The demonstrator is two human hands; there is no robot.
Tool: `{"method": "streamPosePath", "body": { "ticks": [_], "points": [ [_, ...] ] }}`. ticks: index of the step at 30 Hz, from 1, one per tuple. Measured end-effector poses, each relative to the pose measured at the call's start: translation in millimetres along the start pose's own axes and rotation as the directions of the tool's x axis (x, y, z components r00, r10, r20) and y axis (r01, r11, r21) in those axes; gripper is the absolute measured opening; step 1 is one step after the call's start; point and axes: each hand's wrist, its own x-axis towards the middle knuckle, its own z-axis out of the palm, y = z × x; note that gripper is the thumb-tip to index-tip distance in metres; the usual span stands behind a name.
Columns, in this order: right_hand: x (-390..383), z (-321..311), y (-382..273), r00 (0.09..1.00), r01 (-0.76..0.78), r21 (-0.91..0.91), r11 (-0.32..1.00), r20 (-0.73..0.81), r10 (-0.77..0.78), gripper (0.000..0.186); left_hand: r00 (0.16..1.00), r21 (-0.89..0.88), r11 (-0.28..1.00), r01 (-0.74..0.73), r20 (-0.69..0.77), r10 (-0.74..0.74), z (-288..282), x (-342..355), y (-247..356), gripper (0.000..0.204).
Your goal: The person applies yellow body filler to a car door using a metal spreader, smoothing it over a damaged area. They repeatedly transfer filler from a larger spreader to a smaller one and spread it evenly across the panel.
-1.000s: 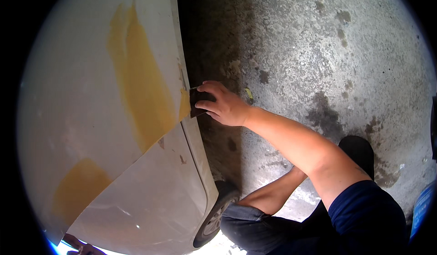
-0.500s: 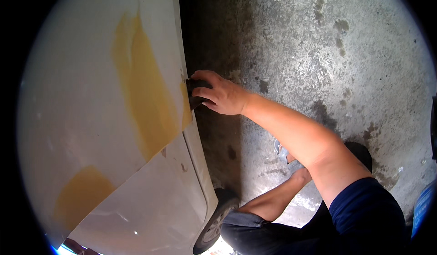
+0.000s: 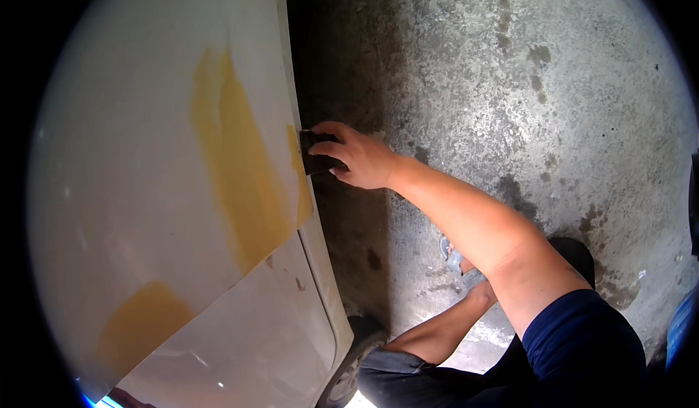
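My right hand point(image 3: 344, 153) grips a thin dark spreader-like pad point(image 3: 313, 162) at the edge of a white car panel point(image 3: 131, 175); its fingers are bent over the pad, and whether it touches the surface is hard to tell. Beside it a narrow strip of yellow filler point(image 3: 301, 197) runs along the edge. A long yellow patch point(image 3: 244, 182) lies left of that, and a rounder one point(image 3: 142, 324) lower down. My left hand cannot be seen.
Stained concrete floor point(image 3: 546, 102) lies right of the car. A wheel point(image 3: 349, 368) shows below the panel. My bent bare leg point(image 3: 437, 331), dark shorts and a grey sandal point(image 3: 459, 255) are under my arm. A blue object point(image 3: 678, 321) is at the far right rim.
My right hand has moved farther up along the panel edge with the dark pad. The car and yellow patches sit lower in the picture as the view shifted.
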Motion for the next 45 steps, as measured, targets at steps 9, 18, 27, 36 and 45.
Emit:
{"method": "streamPosePath", "body": {
  "ticks": [9,18,27,36,45],
  "points": [
    [4.6,-0.4,-6.7,0.978,0.034,0.217,0.976,-0.207,0.013,0.055,0.952,0.475,0.827,-0.301,0.103,0.288,10.3,-10.2,-5.9,0.05],
    [-34.1,-5.4,-20.7,0.953,-0.263,0.311,0.913,-0.061,0.295,0.059,0.695,0.969,0.091,-0.229,0.097,0.712,21.3,-6.8,-15.2,0.043],
    [-28.6,28.0,-35.7,0.93,-0.343,0.56,0.755,0.091,0.355,0.057,0.503,0.903,-0.418,-0.099,0.408,0.762,45.8,-26.0,-47.6,0.031],
    [-12.0,14.1,-44.6,0.92,-0.2,0.819,0.538,-0.031,0.39,0.052,0.539,0.844,-0.535,-0.045,0.471,0.698,43.2,-23.6,-43.4,0.032],
    [-48.8,24.6,-43.2,0.854,-0.516,0.45,0.729,0.199,0.481,0.05,0.581,0.809,-0.588,-0.002,0.479,0.657,41.2,-14.4,-42.8,0.034]
  ]
}}
